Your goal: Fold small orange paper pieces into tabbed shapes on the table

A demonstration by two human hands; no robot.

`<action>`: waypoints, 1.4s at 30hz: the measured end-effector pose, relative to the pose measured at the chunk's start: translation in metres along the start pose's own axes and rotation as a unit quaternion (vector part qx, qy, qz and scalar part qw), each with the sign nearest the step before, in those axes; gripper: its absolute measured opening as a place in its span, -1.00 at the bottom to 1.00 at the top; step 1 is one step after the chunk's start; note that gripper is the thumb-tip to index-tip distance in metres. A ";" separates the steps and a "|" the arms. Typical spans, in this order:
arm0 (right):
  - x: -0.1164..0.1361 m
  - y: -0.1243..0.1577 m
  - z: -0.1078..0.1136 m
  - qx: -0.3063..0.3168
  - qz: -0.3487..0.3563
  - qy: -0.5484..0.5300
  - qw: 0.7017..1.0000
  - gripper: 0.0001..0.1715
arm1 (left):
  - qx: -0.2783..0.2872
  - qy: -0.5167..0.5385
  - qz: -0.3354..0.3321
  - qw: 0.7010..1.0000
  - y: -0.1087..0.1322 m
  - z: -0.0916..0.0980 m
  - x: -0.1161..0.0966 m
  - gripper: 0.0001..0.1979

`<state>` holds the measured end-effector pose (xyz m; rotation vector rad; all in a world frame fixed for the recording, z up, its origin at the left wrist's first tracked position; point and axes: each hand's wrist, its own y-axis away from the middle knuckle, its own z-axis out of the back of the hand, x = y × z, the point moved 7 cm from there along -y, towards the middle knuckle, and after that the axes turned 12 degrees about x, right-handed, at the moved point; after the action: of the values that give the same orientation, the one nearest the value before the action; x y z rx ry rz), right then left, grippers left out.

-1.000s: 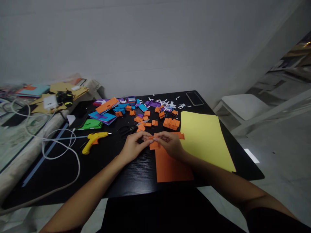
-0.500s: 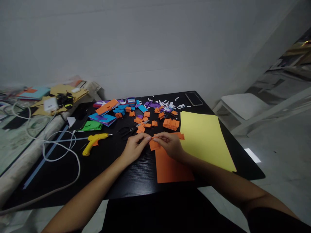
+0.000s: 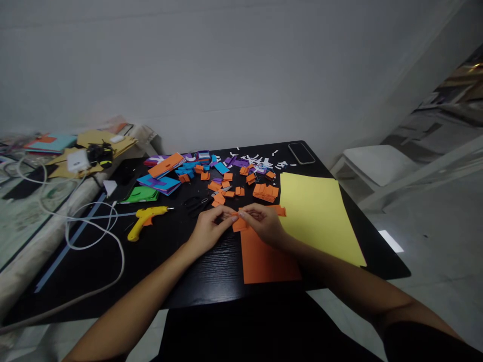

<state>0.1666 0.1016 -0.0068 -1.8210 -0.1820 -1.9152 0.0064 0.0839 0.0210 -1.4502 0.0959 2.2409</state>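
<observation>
Between my two hands is a small piece of orange paper [image 3: 239, 224], pinched at its upper edge by the fingertips. My left hand [image 3: 211, 225] is closed on its left side, thumb and index finger together. My right hand [image 3: 264, 224] is closed on it from the right, partly hiding it. Beneath my right hand lies a larger orange sheet [image 3: 266, 261], flat on the black table. Beyond the hands are several small folded orange pieces [image 3: 240, 191] and a stack of orange pieces [image 3: 265, 192]. Black-handled scissors [image 3: 196, 203] lie just beyond my left hand.
A yellow glue gun [image 3: 146, 221] lies left of my hands, near a looping white cable [image 3: 121, 251]. Yellow sheets [image 3: 317, 216] cover the right side. At the back are a phone [image 3: 301, 153], white paper scraps [image 3: 260, 163] and coloured folded cards [image 3: 160, 183]. A white chair [image 3: 377, 163] stands to the right.
Both hands stay in nearly the same place, still pinching the small orange paper. The fingertips have shifted slightly, and the right fingers sit a little higher.
</observation>
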 end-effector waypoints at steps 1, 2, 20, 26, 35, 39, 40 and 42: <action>-0.001 0.000 0.000 0.002 0.003 -0.001 1.000 -0.73 | 0.000 0.000 -0.001 1.000 0.000 0.000 0.000 -0.83; -0.001 0.000 0.000 0.004 0.005 -0.004 1.000 -0.73 | -0.002 0.000 -0.003 1.000 0.000 0.001 0.000 -0.83; 0.000 -0.001 0.000 0.018 0.005 0.018 1.000 -0.76 | 0.010 -0.036 -0.017 0.999 0.000 0.000 -0.006 -0.84; 0.002 -0.002 -0.001 0.025 0.013 0.009 1.000 -0.72 | -0.004 0.004 -0.004 1.000 0.000 0.004 0.002 -0.81; -0.010 -0.004 0.006 -0.003 -0.049 -0.074 0.996 -0.69 | -0.058 -0.033 -0.074 0.995 -0.001 0.021 -0.014 -0.93; -0.024 -0.006 -0.003 0.034 -0.134 -0.210 0.968 -0.65 | -0.058 -0.053 -0.094 0.992 0.001 0.019 -0.015 -0.90; -0.023 -0.006 -0.004 0.039 -0.135 -0.223 0.965 -0.63 | -0.056 -0.055 -0.096 0.992 0.001 0.019 -0.014 -0.89; -0.017 -0.005 -0.005 0.046 -0.125 -0.227 0.965 -0.60 | -0.047 -0.054 -0.096 0.993 0.000 0.016 -0.013 -0.88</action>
<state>0.1599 0.1086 -0.0224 -2.2343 -0.6712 -1.5754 -0.0034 0.0841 0.0393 -1.3205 -0.1788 2.1858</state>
